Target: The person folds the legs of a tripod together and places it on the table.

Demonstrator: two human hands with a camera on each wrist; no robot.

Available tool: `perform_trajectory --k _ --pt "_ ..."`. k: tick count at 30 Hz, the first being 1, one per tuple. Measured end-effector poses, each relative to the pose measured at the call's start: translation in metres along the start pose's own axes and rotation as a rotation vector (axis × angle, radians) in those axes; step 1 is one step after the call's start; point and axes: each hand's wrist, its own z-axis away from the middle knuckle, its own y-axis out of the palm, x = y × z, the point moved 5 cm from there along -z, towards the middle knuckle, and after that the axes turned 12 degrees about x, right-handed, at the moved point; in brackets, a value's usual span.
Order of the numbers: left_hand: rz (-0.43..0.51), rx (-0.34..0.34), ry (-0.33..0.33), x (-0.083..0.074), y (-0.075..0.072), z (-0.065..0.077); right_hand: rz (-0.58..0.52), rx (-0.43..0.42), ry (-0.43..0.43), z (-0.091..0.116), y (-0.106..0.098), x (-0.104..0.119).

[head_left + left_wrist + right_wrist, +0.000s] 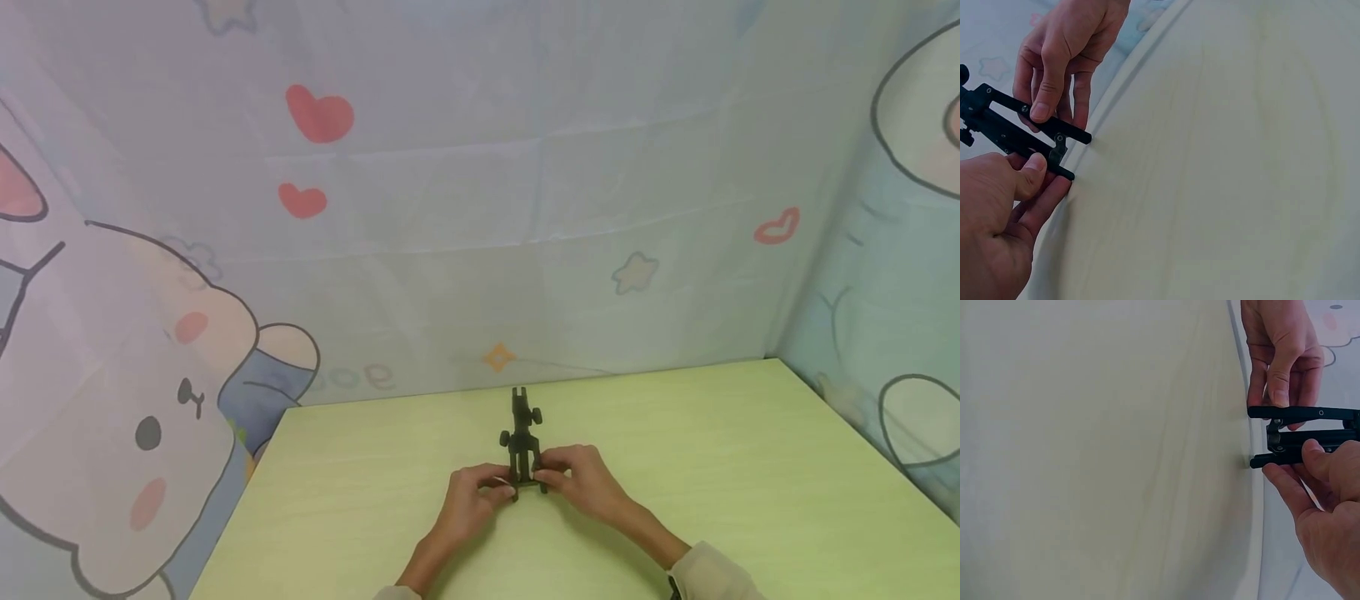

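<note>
A small black tripod (521, 423) stands between the two hands, its legs slightly apart and its forked top pointing away toward the back of the table. My left hand (468, 504) pinches one leg near its foot with thumb and fingers. On the other side, my right hand (588, 483) grips another leg between thumb and fingertips. In the left wrist view, short hinged braces (1059, 145) join the legs to the tripod's centre tube. Part of the legs is hidden behind the fingers in the right wrist view.
The pale yellow-green table (360, 467) reaches back to a hanging cloth (450, 208) printed with hearts and stars. More printed cloth (900, 275) lines the right side, and a large cartoon rabbit (112, 400) covers the left.
</note>
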Motion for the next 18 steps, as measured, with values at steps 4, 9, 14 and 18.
perform_trajectory --k 4,9,14,18 --pt "0.013 -0.004 0.020 0.0000 0.0007 -0.0002 -0.001 -0.008 0.009 0.0003 -0.0012 0.0024" --pt "-0.016 -0.028 0.021 0.0004 0.0014 0.0005 -0.004 -0.004 0.004 0.0003 -0.0018 0.0036" --pt "-0.056 -0.050 0.032 0.0007 0.0032 0.0016 -0.008 -0.005 -0.001 0.0005 -0.0006 0.0030" --pt "-0.056 -0.063 0.054 -0.0003 0.0042 0.0016 -0.005 -0.016 -0.005 0.0007 -0.0004 0.0029"
